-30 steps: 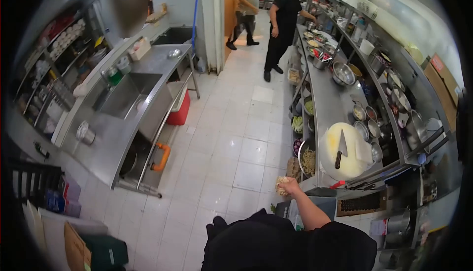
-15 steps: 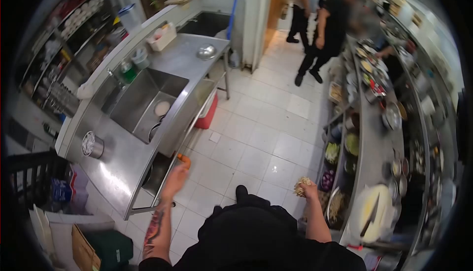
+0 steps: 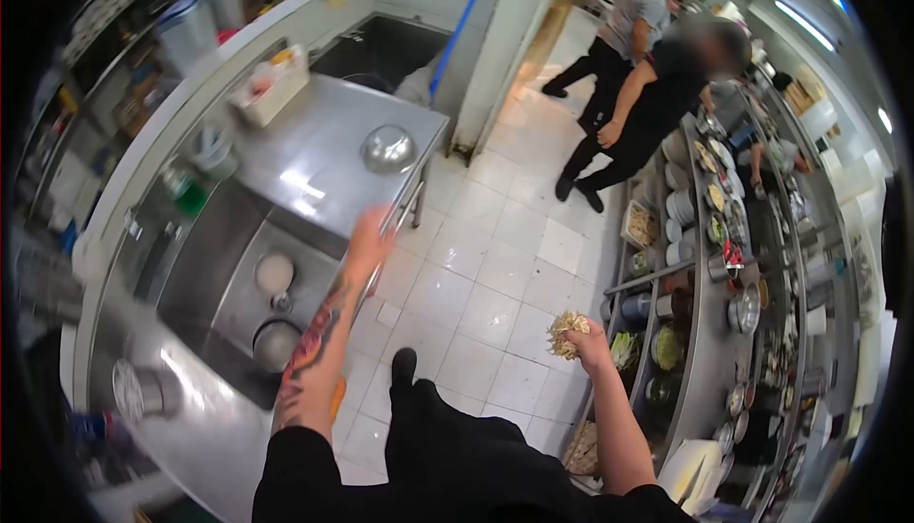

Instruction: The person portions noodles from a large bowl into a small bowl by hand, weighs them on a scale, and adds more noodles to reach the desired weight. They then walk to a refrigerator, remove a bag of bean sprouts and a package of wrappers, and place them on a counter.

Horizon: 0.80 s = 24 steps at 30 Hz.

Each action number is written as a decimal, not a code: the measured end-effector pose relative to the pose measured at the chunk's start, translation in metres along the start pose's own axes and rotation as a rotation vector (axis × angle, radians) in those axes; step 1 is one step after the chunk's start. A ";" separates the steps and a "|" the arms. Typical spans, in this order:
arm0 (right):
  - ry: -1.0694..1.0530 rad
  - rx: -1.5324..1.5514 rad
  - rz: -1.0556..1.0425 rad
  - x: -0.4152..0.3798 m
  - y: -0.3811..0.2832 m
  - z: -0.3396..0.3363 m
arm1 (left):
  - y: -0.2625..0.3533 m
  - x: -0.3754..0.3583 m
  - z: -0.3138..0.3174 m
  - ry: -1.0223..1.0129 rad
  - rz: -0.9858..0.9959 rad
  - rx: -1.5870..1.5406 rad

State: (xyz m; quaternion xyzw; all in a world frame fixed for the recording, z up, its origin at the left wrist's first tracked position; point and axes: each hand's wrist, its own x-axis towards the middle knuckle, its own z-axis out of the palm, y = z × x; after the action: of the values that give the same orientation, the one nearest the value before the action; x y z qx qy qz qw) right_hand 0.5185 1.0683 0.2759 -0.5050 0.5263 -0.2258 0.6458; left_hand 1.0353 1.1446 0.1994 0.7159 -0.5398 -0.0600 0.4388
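Note:
My right hand (image 3: pixel 588 340) is closed around a clump of pale, stringy bean sprouts (image 3: pixel 567 335), held over the tiled floor beside the shelves. Some strands stick out past the fingers. Out over the front edge of the steel counter (image 3: pixel 305 176) reaches my left hand (image 3: pixel 369 242), smeared by motion, so its fingers do not show clearly. Nearest to it, a shiny metal bowl (image 3: pixel 388 149) sits dome-up on the counter. The left forearm passes in front of the sink (image 3: pixel 314 276), which has round items in it.
A white basket (image 3: pixel 271 87) and a steel container (image 3: pixel 138 390) stand on the counter. Two people stand ahead, one in grey (image 3: pixel 636 19), one in black (image 3: pixel 657 95). Shelves with food containers (image 3: pixel 666 347) line the right side of the tiled floor (image 3: pixel 495 304).
I have moved forward along the counter. My left hand has come up beside the counter edge near the metal bowl; my right hand still carries the bean sprouts.

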 end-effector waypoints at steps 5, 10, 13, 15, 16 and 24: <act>0.030 0.029 0.109 0.021 -0.001 0.036 | -0.073 0.209 0.033 0.109 0.101 0.290; 0.034 0.041 0.189 0.041 0.012 0.051 | -0.080 0.180 0.026 -0.056 -0.168 0.275; 0.062 0.063 0.202 0.047 0.003 0.063 | -0.104 0.120 0.000 0.169 -0.067 0.071; 0.056 0.092 0.185 0.050 -0.002 0.070 | -0.092 0.079 -0.027 0.256 -0.397 0.365; 0.041 0.094 0.179 0.052 -0.006 0.071 | -0.082 0.062 -0.040 0.268 -0.628 0.401; 0.088 0.201 0.138 0.047 0.000 0.082 | -0.081 -0.005 -0.088 0.559 -1.144 -0.826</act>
State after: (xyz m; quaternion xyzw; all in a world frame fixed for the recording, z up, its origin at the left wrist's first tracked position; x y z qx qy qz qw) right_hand 0.6094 1.0636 0.2495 -0.3902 0.5622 -0.2542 0.6834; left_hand 1.1405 1.2013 0.1951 0.6505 0.1130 -0.2917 0.6921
